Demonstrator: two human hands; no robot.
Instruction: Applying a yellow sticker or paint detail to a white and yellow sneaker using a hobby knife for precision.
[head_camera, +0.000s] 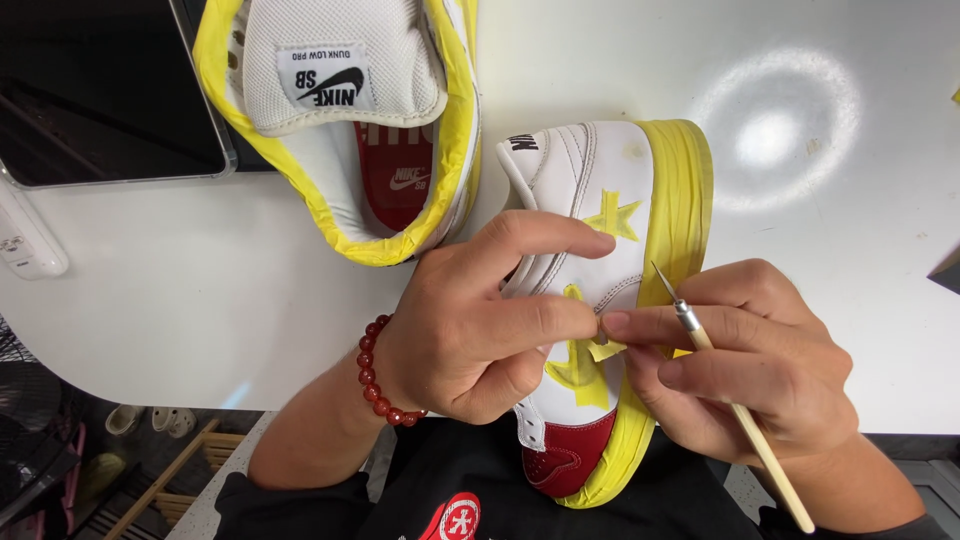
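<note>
Your left hand (470, 320) is gripping the white sneaker (590, 300) across its side panel; your right hand (740, 360) is pinching a scrap of yellow tape (607, 350) while keeping a craft knife (735, 400) tucked in its fingers. One star mask (612, 215) is sitting finished, another seems partly trimmed. The sneaker is lying on the white table's (850, 250) near edge, long axis near-vertical in view, heel away from you.
</note>
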